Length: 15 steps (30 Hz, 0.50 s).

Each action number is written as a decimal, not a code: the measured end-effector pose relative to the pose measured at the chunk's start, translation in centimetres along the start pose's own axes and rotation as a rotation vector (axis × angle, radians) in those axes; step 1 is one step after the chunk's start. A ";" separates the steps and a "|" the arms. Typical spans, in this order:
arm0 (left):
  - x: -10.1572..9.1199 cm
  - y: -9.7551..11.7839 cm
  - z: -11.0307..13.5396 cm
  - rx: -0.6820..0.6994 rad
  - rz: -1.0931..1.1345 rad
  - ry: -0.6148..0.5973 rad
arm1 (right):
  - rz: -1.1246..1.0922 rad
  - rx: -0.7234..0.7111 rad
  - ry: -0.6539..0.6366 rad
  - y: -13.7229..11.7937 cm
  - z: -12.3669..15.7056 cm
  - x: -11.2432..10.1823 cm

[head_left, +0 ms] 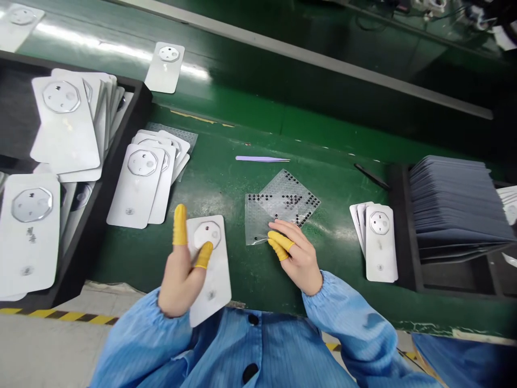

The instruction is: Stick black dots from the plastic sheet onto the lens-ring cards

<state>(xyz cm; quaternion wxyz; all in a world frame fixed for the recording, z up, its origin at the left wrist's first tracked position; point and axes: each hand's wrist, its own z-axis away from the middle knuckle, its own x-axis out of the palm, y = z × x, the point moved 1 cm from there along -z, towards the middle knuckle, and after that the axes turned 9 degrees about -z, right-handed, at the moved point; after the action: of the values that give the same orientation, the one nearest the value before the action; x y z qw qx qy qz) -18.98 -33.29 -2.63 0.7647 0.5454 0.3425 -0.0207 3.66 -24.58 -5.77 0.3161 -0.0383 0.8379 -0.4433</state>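
Note:
My left hand [183, 272], with yellow finger cots on the thumb and forefinger, grips a white plate [210, 267] that has an octagonal clear window, holding it over the near edge of the green bench. My right hand [294, 253], also in yellow cots, pinches at the near edge of two clear film sheets [278, 207] dotted with small black parts. Whether a dot sits between its fingertips cannot be made out.
A stack of the same white plates [145, 180] lies left of centre, more fill a black tray [64, 124] at far left. Finished plates [377, 240] lie at right beside a black tray of grey sheets [456, 210]. Purple tweezers [260, 158] lie beyond the films. One plate [165, 67] rides the conveyor.

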 end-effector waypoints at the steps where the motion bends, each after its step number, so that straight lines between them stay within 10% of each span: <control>1: 0.5 0.2 0.1 0.013 -0.015 -0.048 | -0.026 0.009 0.029 -0.3 -0.2 -0.2; 6: 3.3 1.4 0.3 -0.121 0.254 -0.369 | -0.045 -0.026 -0.012 -1.2 -0.6 -0.9; 15: 5.1 1.8 1.0 -0.093 0.282 -0.311 | -0.047 -0.084 -0.133 -2.6 -1.4 -0.3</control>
<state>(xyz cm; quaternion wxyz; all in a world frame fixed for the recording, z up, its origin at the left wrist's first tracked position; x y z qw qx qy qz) -13.85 -31.65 -3.79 0.8279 0.5425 0.1410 0.0183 2.56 -25.03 -3.04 0.3587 -0.1008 0.8318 -0.4114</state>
